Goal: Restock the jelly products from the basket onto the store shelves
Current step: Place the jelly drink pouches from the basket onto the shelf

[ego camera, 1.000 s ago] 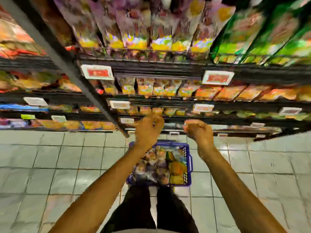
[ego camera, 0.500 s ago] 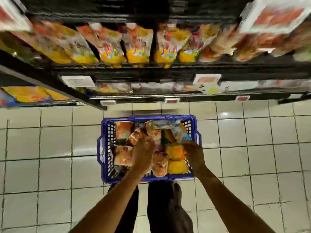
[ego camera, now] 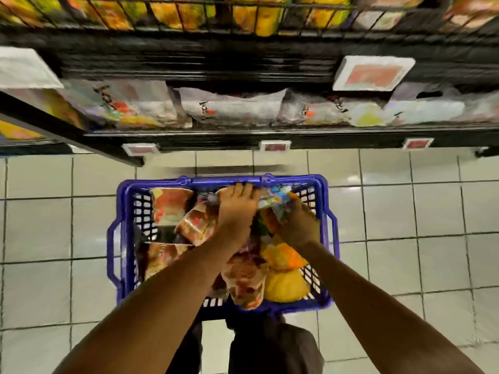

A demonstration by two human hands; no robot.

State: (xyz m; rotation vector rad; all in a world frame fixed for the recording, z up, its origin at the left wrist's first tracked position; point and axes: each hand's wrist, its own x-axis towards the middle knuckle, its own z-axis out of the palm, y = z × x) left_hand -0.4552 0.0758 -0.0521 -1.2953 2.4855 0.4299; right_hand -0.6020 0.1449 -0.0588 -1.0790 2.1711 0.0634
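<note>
At the basket's (ego camera: 162, 182) far rim, left hand (ego camera: 236, 211) and right hand (ego camera: 297, 224) have fingers curled, seemingly round one jelly pouch (ego camera: 272, 202). It is likely light, soft and slippery, so best pinched at its sealed edges.

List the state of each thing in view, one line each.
blue basket: on the floor, full of packs.
blue-and-white pack: at the basket's far end, under both hands.
left hand: fingers laid over that pack; grip unclear.
right hand: grips the pack's right end.
bottom shelf: stocked with pale packs.
</note>
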